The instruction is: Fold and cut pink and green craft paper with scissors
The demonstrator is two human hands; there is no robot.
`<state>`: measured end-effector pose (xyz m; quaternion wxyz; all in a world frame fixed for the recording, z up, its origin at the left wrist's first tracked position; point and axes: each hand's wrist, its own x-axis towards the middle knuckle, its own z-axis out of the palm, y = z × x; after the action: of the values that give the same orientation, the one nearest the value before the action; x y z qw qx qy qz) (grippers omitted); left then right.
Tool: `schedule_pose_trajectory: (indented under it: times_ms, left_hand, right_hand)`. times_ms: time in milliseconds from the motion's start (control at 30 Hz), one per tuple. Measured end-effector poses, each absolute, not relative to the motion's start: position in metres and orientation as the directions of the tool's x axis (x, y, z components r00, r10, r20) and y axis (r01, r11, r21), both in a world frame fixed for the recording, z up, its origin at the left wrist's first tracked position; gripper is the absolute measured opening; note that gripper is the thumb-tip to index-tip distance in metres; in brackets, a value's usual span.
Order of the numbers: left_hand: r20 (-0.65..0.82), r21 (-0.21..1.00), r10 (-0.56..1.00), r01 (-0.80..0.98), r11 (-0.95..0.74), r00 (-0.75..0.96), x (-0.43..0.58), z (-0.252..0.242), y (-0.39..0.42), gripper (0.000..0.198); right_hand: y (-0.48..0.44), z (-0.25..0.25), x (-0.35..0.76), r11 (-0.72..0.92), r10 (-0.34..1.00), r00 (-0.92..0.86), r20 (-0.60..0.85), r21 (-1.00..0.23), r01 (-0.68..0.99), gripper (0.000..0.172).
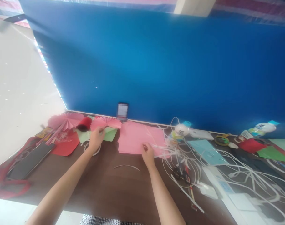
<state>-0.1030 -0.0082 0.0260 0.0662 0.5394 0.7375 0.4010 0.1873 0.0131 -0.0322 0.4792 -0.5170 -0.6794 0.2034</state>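
My left hand (96,139) has its fingers closed at the lower edge of a pleated pink paper fan (105,122). Green paper (110,135) lies under that fan, and a white cable loop shows behind the wrist. A stack of pink paper sheets (135,136) lies in the middle of the table. Over its front edge is my right hand (148,153), fingers curled together; whatever is between them is too small to make out. A thin pale strip (126,166) rests on the table between my forearms. Another pleated pink fan (66,120) lies at the far left.
Left are a red roll (84,124), red paper (66,143) and a dark flat device (31,161). A phone (122,111) leans on the blue partition (137,62). Right are a bottle (180,131), scissors (181,176), tangled white cables (245,170) and a light-blue packet (206,151).
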Motion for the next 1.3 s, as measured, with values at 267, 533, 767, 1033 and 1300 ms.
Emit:
schedule_pose_trajectory:
  times_ms: [267,533,767,1033,1300]
  left_hand:
    - [0.569,0.641,0.718,0.763,-0.083,-0.400,-0.087,0.058,-0.008,0.024]
    - [0.444,0.249,0.779,0.774,-0.582,0.442,-0.003,0.030,-0.032,0.028]
    - [0.441,0.326,0.845,0.823,-0.466,0.304,0.008,0.003,-0.023,0.030]
    - [0.333,0.544,0.906,0.731,-0.412,0.263,-0.030,-0.011,-0.013,0.024]
    - [0.423,0.507,0.828,0.661,-0.553,0.368,-0.031,-0.017,-0.007,0.020]
  right_hand:
    - [0.012,-0.030,0.187,0.385,0.888,0.009,0.460,-0.754,0.532,0.021]
    - [-0.015,-0.006,0.173,0.584,0.808,-0.232,0.542,-0.682,0.440,0.043]
    - [-0.004,-0.008,0.187,0.502,0.861,-0.145,0.488,-0.770,0.393,0.015]
    - [0.008,-0.010,0.201,0.378,0.915,-0.060,0.398,-0.799,0.467,0.020]
    - [0.012,-0.010,0.211,0.361,0.931,-0.136,0.339,-0.804,0.472,0.024]
